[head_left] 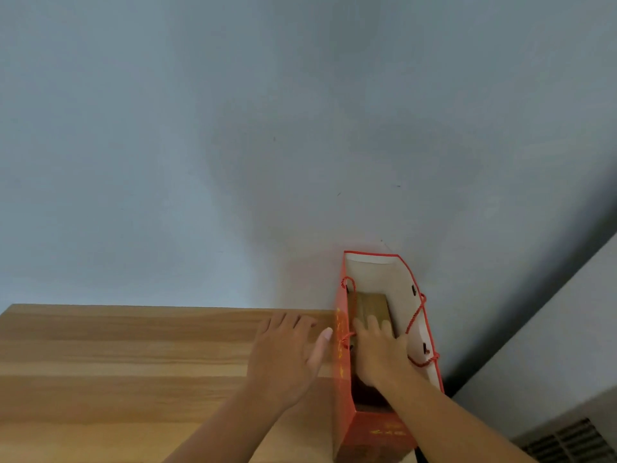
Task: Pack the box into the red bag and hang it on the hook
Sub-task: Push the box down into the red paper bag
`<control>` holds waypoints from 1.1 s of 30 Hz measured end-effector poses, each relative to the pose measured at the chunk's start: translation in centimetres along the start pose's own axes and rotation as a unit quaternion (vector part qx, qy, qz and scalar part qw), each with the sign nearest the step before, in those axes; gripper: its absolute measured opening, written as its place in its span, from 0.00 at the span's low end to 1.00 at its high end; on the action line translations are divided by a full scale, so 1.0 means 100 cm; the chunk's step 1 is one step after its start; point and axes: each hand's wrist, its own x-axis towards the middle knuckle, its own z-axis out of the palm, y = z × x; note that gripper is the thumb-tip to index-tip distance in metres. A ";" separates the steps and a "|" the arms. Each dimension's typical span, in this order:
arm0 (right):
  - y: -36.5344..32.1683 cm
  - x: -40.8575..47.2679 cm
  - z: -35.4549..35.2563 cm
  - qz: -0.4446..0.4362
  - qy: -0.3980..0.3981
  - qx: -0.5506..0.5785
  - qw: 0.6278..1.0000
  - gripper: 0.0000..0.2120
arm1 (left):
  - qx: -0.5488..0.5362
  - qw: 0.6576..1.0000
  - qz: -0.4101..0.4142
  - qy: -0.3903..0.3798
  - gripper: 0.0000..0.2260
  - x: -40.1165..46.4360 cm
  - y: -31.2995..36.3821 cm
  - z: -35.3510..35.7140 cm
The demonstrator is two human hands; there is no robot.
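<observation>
The red bag (377, 432) stands upright at the right end of the wooden table (117, 362), its white-lined mouth open toward me and red cord handles hanging over both sides. Inside it lies the brown box (370, 304). My right hand (379, 352) reaches down into the bag, fingers spread flat on top of the box. My left hand (287, 359) rests outside, fingers apart, with the thumb against the bag's left wall. No hook shows in view.
A plain grey-blue wall (300, 128) rises behind the table and fills most of the view. At the lower right stands a grey unit with a vent grille (567, 439), close to the bag's right side.
</observation>
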 end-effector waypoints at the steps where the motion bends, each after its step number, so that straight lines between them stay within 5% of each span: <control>1: -0.001 0.000 0.002 0.002 -0.004 -0.007 1.000 0.37 | -0.002 1.000 0.001 -0.002 0.26 0.002 -0.001 0.003; 18: 0.008 -0.012 -0.003 -0.033 -0.017 0.026 0.999 0.43 | 0.003 0.999 -0.024 -0.026 0.26 -0.002 0.004 0.008; 26: 0.018 -0.006 -0.003 -0.065 -0.109 0.118 0.985 0.36 | 0.024 0.999 -0.031 -0.024 0.29 -0.007 0.000 0.011; 33: 0.016 -0.014 -0.009 -0.089 -0.073 0.103 0.988 0.18 | 0.026 0.999 -0.029 -0.032 0.26 -0.008 0.000 0.009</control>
